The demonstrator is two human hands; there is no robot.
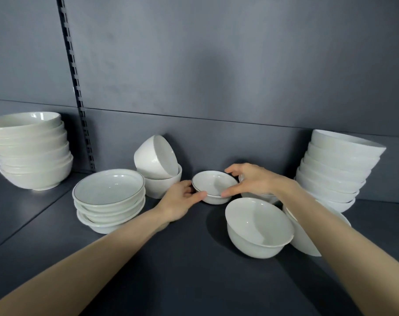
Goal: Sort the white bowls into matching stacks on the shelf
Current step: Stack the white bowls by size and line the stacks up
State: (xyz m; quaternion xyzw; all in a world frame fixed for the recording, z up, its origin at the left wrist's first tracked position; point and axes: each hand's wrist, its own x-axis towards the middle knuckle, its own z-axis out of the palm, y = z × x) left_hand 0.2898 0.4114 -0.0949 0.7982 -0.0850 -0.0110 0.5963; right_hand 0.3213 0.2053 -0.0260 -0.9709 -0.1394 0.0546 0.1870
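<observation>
A small white bowl with a thin dark rim line [213, 184] stands on the dark shelf [171, 258] at the centre. My left hand [179, 200] holds its left side, thumb on the front rim. My right hand [253, 180] grips its right side, fingers over the rim, and hides part of another small bowl [260, 196] behind it. A stack of shallow dark-rimmed bowls [109, 197] is at the left. A plain deep bowl [259, 229] stands in front at the right.
A tall stack of wide bowls [32, 151] stands far left, and a leaning stack [337, 169] far right. Two deep bowls [158, 165] sit behind the shallow stack, the upper one tipped. A tilted bowl [305, 236] lies under my right forearm. The back panel is close behind.
</observation>
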